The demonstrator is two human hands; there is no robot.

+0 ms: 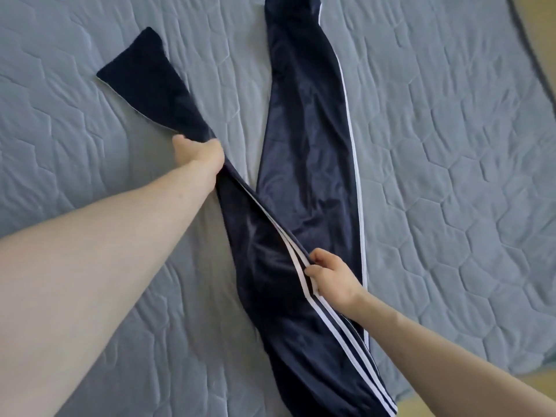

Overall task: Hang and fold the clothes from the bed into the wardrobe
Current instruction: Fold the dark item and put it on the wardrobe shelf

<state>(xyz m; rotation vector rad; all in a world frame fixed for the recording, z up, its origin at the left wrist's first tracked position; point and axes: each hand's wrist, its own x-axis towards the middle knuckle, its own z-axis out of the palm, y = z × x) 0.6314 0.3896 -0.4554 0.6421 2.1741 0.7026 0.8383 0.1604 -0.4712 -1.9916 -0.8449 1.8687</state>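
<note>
We see the bed [451, 145] filling the view under a quilted grey cover, with the navy trousers [310, 145] spread on it in a V — one leg straight and far, the other angled left. Our left hand [200, 153] grips that angled leg; our right hand [332, 276] pinches its white-striped seam nearer us.
</note>
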